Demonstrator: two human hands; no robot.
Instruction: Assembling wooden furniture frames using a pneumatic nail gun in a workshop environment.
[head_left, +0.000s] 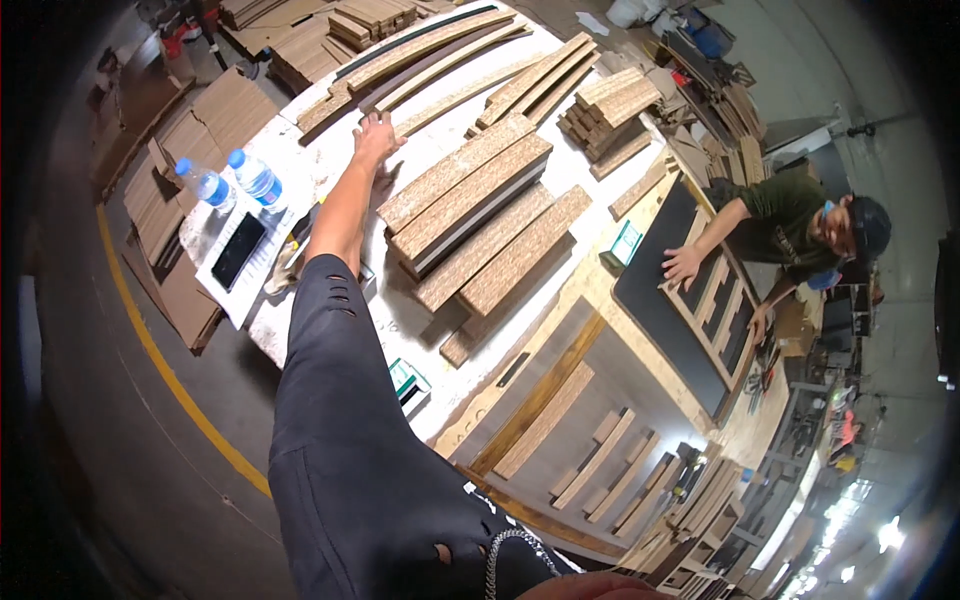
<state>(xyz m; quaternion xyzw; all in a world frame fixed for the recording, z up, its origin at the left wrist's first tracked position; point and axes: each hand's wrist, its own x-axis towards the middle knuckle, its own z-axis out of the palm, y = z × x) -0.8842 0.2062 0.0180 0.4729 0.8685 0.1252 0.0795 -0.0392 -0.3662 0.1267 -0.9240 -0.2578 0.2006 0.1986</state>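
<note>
My left arm, in a black sleeve with slits, stretches across the white worktable. At its far end my left hand is open, its fingers apart at the near ends of long, narrow wooden strips. I cannot tell whether the fingertips touch them. A thin curved strip lies just right of the hand. Nearer to me, thick stacked particleboard bars lie beside my forearm, with more bars next to them. My right hand is not in view.
Left of my arm are two water bottles and a black phone on paper. At right, a co-worker has both hands on a wooden frame over a dark panel. Small green-and-white boxes and short wood stacks stand about.
</note>
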